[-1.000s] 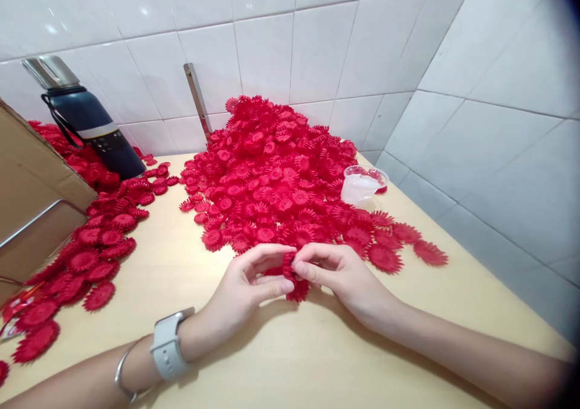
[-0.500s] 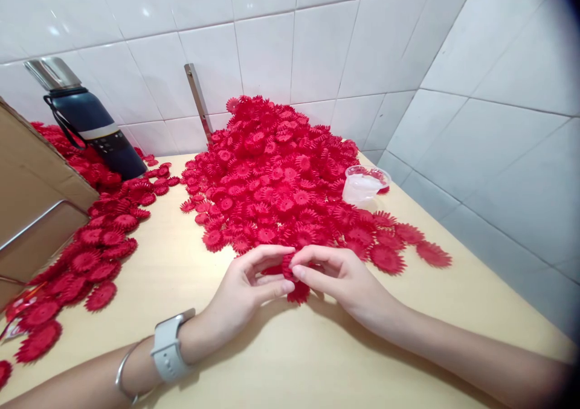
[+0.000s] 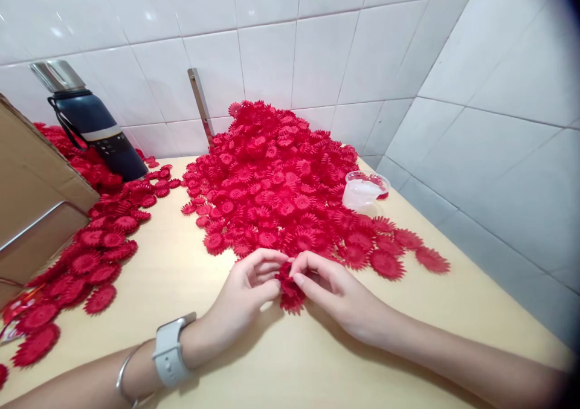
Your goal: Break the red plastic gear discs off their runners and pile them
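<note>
— What do the hands hold in the head view?

— The left hand (image 3: 247, 288) and right hand (image 3: 335, 291) both pinch one red flower (image 3: 290, 288) near the big red pile (image 3: 281, 179), just above the table (image 3: 290, 360).

— What else?

— A clear cup (image 3: 362, 190) sits far right.

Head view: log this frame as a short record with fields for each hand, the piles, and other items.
left hand: pinching red flower piece, smartwatch on wrist
right hand: pinching same piece
main pile: red flower pieces heaped against tiled wall
side pile: spread at left
plastic cup: right of main pile
flask: back left
cardboard box: left edge
</note>
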Available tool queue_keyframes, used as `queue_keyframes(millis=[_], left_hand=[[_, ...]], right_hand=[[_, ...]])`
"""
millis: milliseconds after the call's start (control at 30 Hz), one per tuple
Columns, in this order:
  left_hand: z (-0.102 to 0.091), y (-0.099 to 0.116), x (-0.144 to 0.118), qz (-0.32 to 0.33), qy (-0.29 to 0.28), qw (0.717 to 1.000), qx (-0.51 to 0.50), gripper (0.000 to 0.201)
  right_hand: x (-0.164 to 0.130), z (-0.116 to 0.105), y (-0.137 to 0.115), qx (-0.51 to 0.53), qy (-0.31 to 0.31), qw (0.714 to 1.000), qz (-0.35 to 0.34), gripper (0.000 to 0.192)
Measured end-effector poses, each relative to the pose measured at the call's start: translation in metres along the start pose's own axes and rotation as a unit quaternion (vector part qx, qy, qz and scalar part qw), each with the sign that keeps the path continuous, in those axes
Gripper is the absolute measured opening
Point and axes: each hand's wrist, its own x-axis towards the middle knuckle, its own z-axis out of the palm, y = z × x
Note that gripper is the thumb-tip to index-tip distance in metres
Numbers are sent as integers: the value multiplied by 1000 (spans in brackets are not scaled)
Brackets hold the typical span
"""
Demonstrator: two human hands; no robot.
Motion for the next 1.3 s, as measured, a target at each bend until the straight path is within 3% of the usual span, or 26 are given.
queue_keyframes(millis=[333,600,800,1000,1133,1300], left_hand=[[1,2,-2,-8,5,998,-54,23],[-1,-1,-1,-14,-4,999,-45,12],[-4,-3,0,5,-7,999,-49,16],[1,1,0,32,7,992,-123,23],[1,1,-2,48,20,996,-73,20],[-4,-2,-4,92,55,993,58,17]], right_hand=[[3,-4,-2,19,-6,1000,16,19],[-4,-1,1,-78,3,996,-33,15],[-3,-4,-2,-44,1,999,-26,16],[0,-10,-3,23,3,999,-37,17],[3,-13,-2,69,-12,997,-30,17],[2,-24,-10,-21,3,1000,-22,16]])
